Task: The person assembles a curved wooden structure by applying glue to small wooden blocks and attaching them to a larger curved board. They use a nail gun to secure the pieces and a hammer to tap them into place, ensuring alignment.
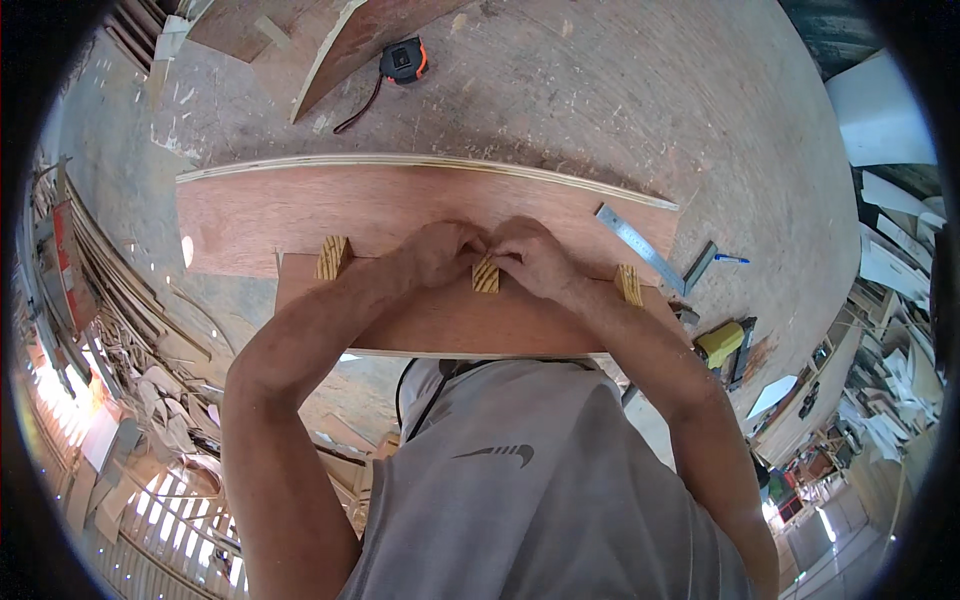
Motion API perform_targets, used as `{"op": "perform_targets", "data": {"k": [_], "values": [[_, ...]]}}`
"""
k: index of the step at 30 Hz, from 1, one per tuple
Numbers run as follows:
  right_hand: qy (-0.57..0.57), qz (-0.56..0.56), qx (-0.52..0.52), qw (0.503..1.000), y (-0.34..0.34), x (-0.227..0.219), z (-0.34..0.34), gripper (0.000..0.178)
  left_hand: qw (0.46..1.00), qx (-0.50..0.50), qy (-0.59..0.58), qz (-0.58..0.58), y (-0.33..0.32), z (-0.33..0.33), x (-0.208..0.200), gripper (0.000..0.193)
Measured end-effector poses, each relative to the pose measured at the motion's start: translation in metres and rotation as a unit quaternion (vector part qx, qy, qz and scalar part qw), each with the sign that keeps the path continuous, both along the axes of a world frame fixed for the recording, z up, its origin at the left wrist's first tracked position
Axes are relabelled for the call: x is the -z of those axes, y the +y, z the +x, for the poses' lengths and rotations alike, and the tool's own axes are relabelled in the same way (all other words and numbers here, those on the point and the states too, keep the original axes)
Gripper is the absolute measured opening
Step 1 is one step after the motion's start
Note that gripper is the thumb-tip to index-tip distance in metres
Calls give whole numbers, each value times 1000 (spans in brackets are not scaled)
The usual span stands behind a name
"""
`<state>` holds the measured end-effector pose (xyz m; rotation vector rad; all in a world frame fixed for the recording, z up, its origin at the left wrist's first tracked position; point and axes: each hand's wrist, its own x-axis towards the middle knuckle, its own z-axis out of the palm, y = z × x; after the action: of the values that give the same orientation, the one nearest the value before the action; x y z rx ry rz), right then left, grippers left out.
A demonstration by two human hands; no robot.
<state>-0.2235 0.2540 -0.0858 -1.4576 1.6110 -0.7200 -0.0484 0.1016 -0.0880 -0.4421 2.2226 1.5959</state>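
Note:
Over the top end of the middle wood block [486,279], my left hand [443,252] and my right hand [537,260] meet with their fingertips pinched together. Anything between those fingertips is too small or too covered to make out. The block, with striped end grain, rests on a reddish plywood board [430,325] close to my body. Two similar blocks sit on that board, a left block [331,258] beside my left forearm and a right block [628,284] by my right forearm. Beyond them lies a longer plywood panel [300,212] with a pale layered far edge.
A metal try square [640,248] lies across the panel's right end, with a blue pen [732,259] beside it. Farther right is a yellow-green power tool [722,344]. A black and orange tape measure [404,61] and plywood pieces [330,50] lie at the far side.

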Motion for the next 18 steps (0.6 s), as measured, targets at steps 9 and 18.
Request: {"op": "perform_targets", "data": {"k": [9,18], "values": [[21,1,38,999,1,-3,7,15,998,-32,-49,-29,5,-4,-10,23],[8,156,57,986,-29,-15,-8,20,906,-107,109,-394,-42,26,13,35]]}}
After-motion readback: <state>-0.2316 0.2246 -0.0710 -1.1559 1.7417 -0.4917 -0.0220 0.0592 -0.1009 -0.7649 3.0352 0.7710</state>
